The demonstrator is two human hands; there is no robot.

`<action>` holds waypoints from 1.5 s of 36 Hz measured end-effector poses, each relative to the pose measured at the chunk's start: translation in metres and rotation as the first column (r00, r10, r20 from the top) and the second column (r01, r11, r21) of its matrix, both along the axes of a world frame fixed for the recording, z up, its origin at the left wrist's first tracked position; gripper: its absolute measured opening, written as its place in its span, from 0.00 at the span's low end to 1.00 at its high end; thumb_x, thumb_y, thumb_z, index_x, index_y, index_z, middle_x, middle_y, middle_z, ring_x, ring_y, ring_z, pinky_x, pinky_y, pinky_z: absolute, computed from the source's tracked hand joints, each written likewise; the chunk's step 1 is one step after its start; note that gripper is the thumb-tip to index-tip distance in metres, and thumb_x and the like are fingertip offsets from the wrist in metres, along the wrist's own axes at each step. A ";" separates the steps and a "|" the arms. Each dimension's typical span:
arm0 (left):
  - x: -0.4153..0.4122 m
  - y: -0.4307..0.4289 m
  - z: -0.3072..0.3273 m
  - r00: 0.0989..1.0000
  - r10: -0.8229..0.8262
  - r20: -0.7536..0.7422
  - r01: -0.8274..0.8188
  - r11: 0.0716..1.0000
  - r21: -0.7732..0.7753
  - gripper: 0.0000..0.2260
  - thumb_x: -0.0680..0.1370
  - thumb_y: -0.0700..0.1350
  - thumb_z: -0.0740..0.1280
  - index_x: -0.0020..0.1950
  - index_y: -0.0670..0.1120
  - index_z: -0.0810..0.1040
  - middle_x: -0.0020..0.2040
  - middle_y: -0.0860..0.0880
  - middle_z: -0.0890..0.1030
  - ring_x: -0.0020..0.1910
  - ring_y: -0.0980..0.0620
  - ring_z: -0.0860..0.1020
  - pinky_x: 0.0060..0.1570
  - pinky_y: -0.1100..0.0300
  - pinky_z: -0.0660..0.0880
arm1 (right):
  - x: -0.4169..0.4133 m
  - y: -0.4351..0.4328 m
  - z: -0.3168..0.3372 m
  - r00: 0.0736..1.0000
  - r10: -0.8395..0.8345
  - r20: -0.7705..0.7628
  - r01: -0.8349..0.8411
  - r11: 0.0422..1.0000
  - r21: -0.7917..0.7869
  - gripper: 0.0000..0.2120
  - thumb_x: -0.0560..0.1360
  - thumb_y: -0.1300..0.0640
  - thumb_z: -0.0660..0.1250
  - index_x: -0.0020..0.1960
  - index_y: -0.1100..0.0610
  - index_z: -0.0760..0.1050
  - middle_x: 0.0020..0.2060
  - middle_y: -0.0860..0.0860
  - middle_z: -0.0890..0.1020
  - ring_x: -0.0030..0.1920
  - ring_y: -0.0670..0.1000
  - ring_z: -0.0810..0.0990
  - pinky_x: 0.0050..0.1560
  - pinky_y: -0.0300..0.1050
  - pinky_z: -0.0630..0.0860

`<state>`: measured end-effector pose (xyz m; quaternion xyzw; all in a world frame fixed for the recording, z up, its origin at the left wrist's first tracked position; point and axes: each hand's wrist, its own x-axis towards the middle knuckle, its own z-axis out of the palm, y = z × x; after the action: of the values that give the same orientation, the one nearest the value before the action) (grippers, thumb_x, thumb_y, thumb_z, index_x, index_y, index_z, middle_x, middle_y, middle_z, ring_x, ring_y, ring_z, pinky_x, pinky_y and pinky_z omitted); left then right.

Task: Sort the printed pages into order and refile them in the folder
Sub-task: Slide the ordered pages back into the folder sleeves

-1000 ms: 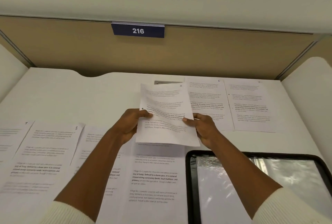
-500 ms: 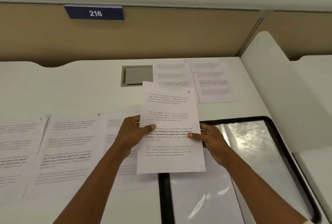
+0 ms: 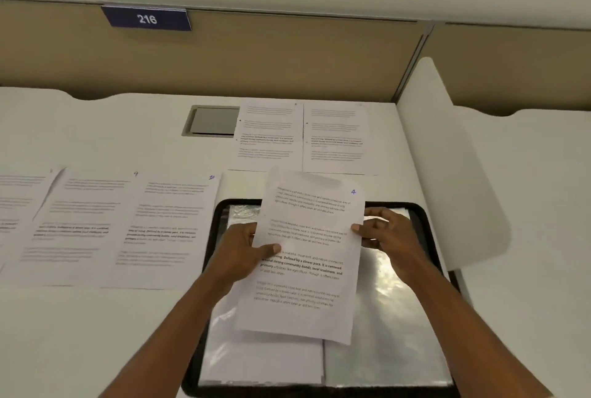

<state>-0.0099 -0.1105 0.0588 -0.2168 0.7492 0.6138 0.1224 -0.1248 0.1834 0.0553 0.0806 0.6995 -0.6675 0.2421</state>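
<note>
I hold a printed page marked 4 (image 3: 307, 257) above the open black folder (image 3: 428, 225) with clear plastic sleeves. My left hand (image 3: 243, 250) pinches the page's left edge, thumb on top. My right hand (image 3: 383, 231) pinches its right edge. Pages marked 9 (image 3: 83, 222) and 10 (image 3: 169, 228) lie in a row on the white desk to the left, with another page (image 3: 19, 206) at the far left. Two more pages (image 3: 268, 135) (image 3: 335, 138) lie side by side at the back.
A grey cable hatch (image 3: 214, 121) is set in the desk behind the row. A white side divider (image 3: 447, 158) stands to the right. A tan back panel carries a blue sign reading 216 (image 3: 147, 19).
The page has come down from in front of me and moved right, so it now hangs over the folder. My view has turned toward the folder.
</note>
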 end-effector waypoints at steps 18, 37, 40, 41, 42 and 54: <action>0.015 0.095 -0.006 1.000 -0.006 0.021 0.011 0.970 -0.242 0.15 0.76 0.44 0.79 0.62 0.52 0.86 0.52 0.56 0.88 0.44 0.55 0.88 0.49 0.50 0.86 | -0.040 0.077 0.005 0.928 0.334 -0.163 -0.260 0.898 0.355 0.25 0.65 0.58 0.86 0.59 0.55 0.81 0.53 0.51 0.87 0.53 0.51 0.87 0.46 0.48 0.85; -0.021 0.107 -0.028 0.997 -0.069 0.027 0.073 0.977 -0.199 0.16 0.76 0.47 0.79 0.63 0.50 0.85 0.55 0.55 0.88 0.47 0.54 0.87 0.50 0.49 0.86 | -0.109 0.030 0.025 0.649 0.760 -0.043 -0.546 0.504 0.670 0.13 0.67 0.50 0.85 0.43 0.52 0.82 0.39 0.49 0.84 0.39 0.50 0.81 0.40 0.53 0.79; -0.026 0.117 -0.030 1.000 -0.011 0.005 0.012 0.979 -0.205 0.15 0.77 0.48 0.78 0.63 0.49 0.85 0.54 0.55 0.88 0.46 0.55 0.87 0.49 0.51 0.86 | -0.123 0.030 0.025 0.627 0.778 -0.029 -0.572 0.486 0.660 0.12 0.68 0.50 0.84 0.40 0.52 0.82 0.36 0.49 0.84 0.37 0.48 0.81 0.41 0.50 0.76; -0.028 0.121 -0.031 1.000 0.024 0.001 -0.023 0.978 -0.207 0.14 0.77 0.48 0.78 0.62 0.48 0.86 0.53 0.55 0.88 0.45 0.55 0.87 0.48 0.52 0.86 | -0.129 0.030 0.026 0.617 0.787 -0.031 -0.576 0.478 0.663 0.11 0.69 0.51 0.84 0.39 0.52 0.82 0.35 0.48 0.84 0.37 0.47 0.80 0.41 0.48 0.76; -0.029 0.125 -0.032 0.998 0.064 0.004 -0.062 0.974 -0.218 0.12 0.77 0.48 0.78 0.59 0.47 0.86 0.51 0.54 0.88 0.44 0.55 0.87 0.47 0.53 0.86 | -0.135 0.029 0.027 0.603 0.797 -0.034 -0.581 0.468 0.666 0.10 0.69 0.52 0.83 0.39 0.51 0.82 0.34 0.46 0.83 0.36 0.46 0.80 0.41 0.45 0.75; -0.019 0.209 -0.048 0.875 0.482 -0.032 -0.351 0.590 -0.727 0.10 0.80 0.49 0.73 0.58 0.49 0.77 0.52 0.51 0.81 0.52 0.48 0.80 0.48 0.53 0.77 | -0.225 0.025 0.045 0.369 0.924 -0.104 -0.500 0.292 0.815 0.10 0.74 0.55 0.80 0.42 0.48 0.78 0.38 0.44 0.80 0.39 0.44 0.76 0.38 0.39 0.70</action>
<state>-0.0293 0.0987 0.0107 -0.4677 0.8413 0.2654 -0.0560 -0.3496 0.2085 0.1005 -0.3851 0.8706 -0.1576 0.2626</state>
